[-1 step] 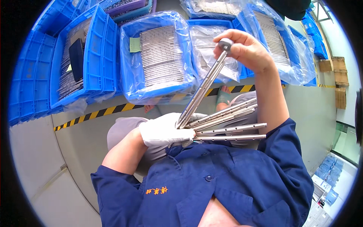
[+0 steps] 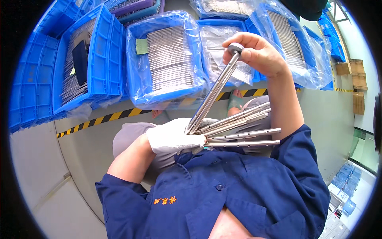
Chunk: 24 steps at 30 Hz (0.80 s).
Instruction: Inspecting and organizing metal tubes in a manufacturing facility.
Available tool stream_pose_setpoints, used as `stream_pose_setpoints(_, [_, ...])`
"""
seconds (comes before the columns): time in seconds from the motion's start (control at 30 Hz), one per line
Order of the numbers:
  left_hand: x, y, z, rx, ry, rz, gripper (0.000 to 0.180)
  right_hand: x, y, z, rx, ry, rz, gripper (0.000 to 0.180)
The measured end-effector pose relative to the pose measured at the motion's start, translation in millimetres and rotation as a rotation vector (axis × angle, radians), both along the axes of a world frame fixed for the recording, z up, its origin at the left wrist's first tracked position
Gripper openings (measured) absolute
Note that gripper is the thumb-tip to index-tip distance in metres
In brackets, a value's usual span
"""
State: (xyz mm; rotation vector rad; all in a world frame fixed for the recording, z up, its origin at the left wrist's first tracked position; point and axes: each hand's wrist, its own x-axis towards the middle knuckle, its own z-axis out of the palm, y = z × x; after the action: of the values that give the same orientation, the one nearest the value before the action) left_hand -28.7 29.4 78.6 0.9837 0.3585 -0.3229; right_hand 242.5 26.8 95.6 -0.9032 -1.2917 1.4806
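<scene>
My left hand [image 2: 173, 136], in a white glove, is closed around the near ends of several thin metal rods. The rods [image 2: 246, 135] have small holes along their length and fan out to the right over my lap. A few other rods [image 2: 213, 93] from the same bunch slant up and away, lying close together. At their far end my bare right hand [image 2: 258, 53] pinches a dark grey round disc [image 2: 235, 48] between thumb and fingers. The disc meets the rod tips; whether it is around them or only against them I cannot tell.
Ahead stand blue crates lined with clear plastic; the middle crate [image 2: 133, 79] holds rows of metal rods and a green paper note [image 2: 141, 46]. A stack of blue crates [image 2: 101, 59] stands at left. Black-and-yellow tape [image 2: 115, 116] crosses the floor. Wooden blocks [image 2: 358, 81] lie far right.
My right hand and the disc have shifted very slightly left and down, and the disc has tilted a little. The left hand stays put on the rods.
</scene>
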Motion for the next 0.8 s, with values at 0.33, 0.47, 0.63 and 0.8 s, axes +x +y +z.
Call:
stream_pose_setpoints(0.33, [4.0,-5.1,-2.5,0.115,-0.024,-0.006,0.058,8.0,-1.2,8.5,0.084,-0.142,0.041,0.036])
stream_pose_setpoints(0.47, [1.5,-6.6,-14.2,0.105,-0.012,-0.029,0.064,10.3,-0.1,-0.7,0.042,-0.066,0.103,0.039])
stream_pose_setpoints(0.63, [-1.4,-7.7,-11.5,0.133,-0.048,-0.009,0.062,5.7,-4.8,9.6,0.081,-0.172,0.059,0.039])
stream_pose_setpoints(0.8, [-2.2,-8.4,-17.4,0.195,0.004,-0.034,0.063,0.7,-8.0,6.8,0.002,-0.158,0.045,0.039])
